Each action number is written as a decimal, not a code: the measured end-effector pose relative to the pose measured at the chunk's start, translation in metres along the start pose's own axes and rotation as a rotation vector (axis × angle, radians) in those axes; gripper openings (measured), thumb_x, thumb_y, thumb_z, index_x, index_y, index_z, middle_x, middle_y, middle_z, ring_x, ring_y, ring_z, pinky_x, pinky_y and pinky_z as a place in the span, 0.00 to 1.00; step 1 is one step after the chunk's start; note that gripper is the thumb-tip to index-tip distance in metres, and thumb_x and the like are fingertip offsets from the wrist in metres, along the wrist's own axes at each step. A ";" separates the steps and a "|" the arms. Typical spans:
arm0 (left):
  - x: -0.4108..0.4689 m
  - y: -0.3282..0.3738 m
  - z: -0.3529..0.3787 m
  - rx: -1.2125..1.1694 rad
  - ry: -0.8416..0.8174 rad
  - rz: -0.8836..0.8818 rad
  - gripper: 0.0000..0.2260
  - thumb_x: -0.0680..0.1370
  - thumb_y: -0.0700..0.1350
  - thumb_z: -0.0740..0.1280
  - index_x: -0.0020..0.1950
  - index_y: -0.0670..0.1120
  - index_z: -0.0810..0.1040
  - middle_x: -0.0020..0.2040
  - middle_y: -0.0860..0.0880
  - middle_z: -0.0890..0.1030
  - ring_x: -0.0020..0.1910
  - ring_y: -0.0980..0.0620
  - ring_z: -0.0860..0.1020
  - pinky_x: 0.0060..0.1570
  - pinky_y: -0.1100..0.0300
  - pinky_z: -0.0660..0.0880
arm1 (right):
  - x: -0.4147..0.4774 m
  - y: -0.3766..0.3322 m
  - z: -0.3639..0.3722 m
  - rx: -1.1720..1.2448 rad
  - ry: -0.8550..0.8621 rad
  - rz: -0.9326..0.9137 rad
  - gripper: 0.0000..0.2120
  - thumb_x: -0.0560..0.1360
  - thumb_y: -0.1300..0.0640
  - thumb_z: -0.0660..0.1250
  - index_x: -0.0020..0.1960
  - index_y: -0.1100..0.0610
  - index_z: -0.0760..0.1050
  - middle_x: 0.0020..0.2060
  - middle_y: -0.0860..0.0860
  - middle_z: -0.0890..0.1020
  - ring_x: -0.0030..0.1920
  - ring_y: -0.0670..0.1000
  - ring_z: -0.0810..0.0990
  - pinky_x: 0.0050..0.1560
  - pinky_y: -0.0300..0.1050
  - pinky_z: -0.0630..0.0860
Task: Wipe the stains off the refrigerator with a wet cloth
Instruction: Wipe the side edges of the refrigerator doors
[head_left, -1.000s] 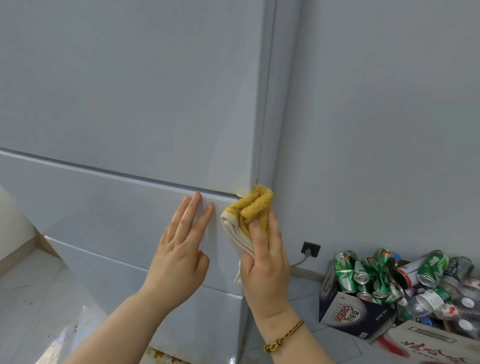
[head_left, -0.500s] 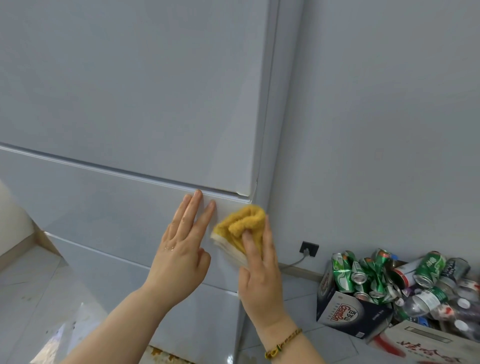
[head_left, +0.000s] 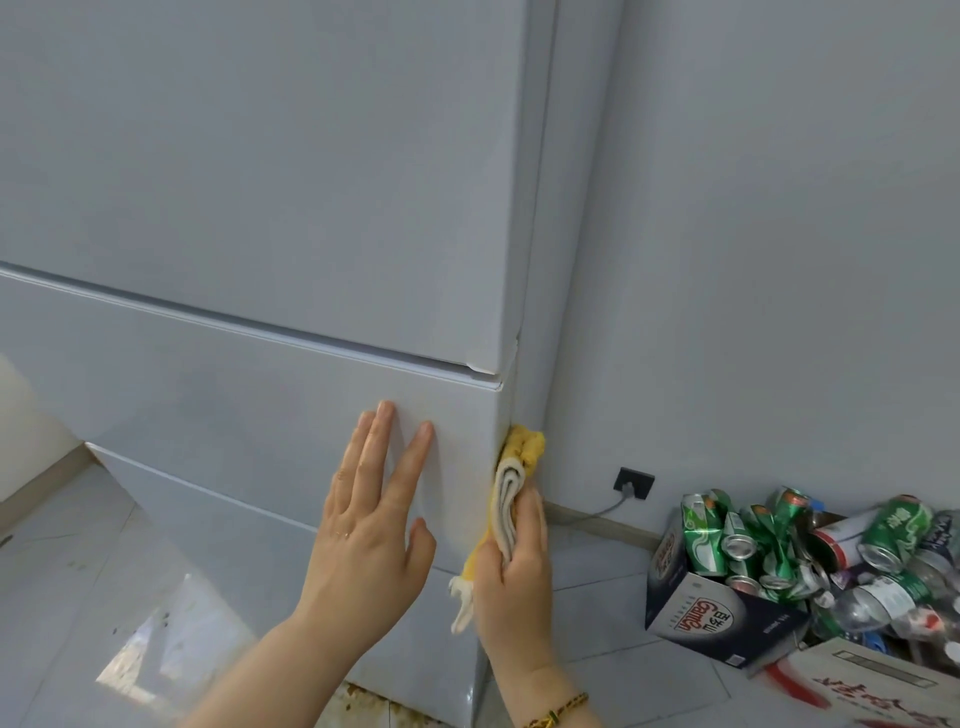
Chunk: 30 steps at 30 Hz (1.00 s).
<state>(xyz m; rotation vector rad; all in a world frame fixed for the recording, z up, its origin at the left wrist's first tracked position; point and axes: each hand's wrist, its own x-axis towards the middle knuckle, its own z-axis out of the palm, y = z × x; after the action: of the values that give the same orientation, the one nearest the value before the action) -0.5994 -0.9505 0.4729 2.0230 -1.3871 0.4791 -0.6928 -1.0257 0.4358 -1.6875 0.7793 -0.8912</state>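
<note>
Cloth (head_left: 525, 451) against refrigerator (head_left: 260, 182) side, right hand (head_left: 517, 582) pressing

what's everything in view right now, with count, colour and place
refrigerator: one, pale grey, left and centre
wall: one, grey, right of the refrigerator
socket: one, black, low on the wall
cable: one, grey, plugged into the socket
floor: pale tiles, bottom left
dark box: one, navy, on the floor at right
cans: many, mostly green, piled in the dark box
bottles: several, clear, right of the dark box
white box: one, red print, bottom right corner
cloth: one, yellow and cream, against the refrigerator's right side
bracelet: one, braided gold-brown, right wrist
left hand: flat on the refrigerator's front, fingers straight
right hand: straight fingers press the cloth to the refrigerator's side
</note>
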 end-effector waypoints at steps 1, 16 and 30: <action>-0.001 0.001 0.001 0.008 0.011 0.000 0.34 0.70 0.44 0.54 0.75 0.54 0.45 0.75 0.57 0.40 0.74 0.57 0.41 0.71 0.67 0.41 | -0.004 0.011 -0.002 -0.020 -0.042 0.070 0.28 0.72 0.61 0.53 0.68 0.42 0.56 0.68 0.42 0.64 0.68 0.42 0.64 0.71 0.43 0.61; -0.051 0.002 0.073 0.167 0.143 -0.129 0.31 0.70 0.44 0.55 0.71 0.62 0.53 0.69 0.43 0.60 0.74 0.58 0.43 0.69 0.53 0.47 | 0.023 0.044 -0.019 0.058 -0.166 -0.256 0.21 0.74 0.53 0.53 0.63 0.34 0.57 0.69 0.36 0.58 0.67 0.27 0.54 0.63 0.19 0.53; -0.117 -0.083 0.187 0.031 0.307 0.069 0.31 0.67 0.43 0.54 0.70 0.53 0.53 0.74 0.64 0.43 0.74 0.61 0.43 0.71 0.61 0.45 | 0.038 0.128 -0.003 0.144 -0.166 -0.595 0.29 0.70 0.64 0.54 0.59 0.33 0.59 0.71 0.44 0.63 0.68 0.35 0.60 0.63 0.20 0.56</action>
<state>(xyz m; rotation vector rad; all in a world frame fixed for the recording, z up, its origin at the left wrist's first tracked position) -0.5771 -0.9751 0.2396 1.8370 -1.2685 0.8093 -0.6848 -1.0924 0.3202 -1.8636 0.0854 -1.1548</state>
